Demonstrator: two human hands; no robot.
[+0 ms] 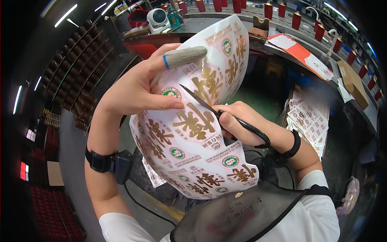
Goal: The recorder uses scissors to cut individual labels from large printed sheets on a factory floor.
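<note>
- While the left hand [135, 84] stretches from about 9 o'clock towards the middle of the view, its grip is clamped on a large, glossy white-and-pink printed sheet [192, 159], the thumb flat on the front.
- The sheet fills the centre, held up in the air and curling, with gold characters and round green emblems; its top edge rises towards 1 o'clock and its lower edge sags towards 6 o'clock.
- A grey knitted finger sleeve with a blue rim [185, 57] covers one finger of the left hand, lying against the sheet towards 12 o'clock.
- From 4 o'clock comes the right hand [244, 125], its grip closed around the handles of a pair of black metal scissors [209, 105].
- The scissors' visible blade lies over the sheet, tip pointing to 10 o'clock, near the left thumb; how wide the blades stand cannot be told.
- At 3 o'clock lies a loose pile of similar printed sheets [308, 117].
- A curved grey table [197, 24] runs from 11 to 3 o'clock, bearing red cylinders with gold-coloured tops [296, 20].
- Red-and-white papers [300, 54] lie at 2 o'clock.
</note>
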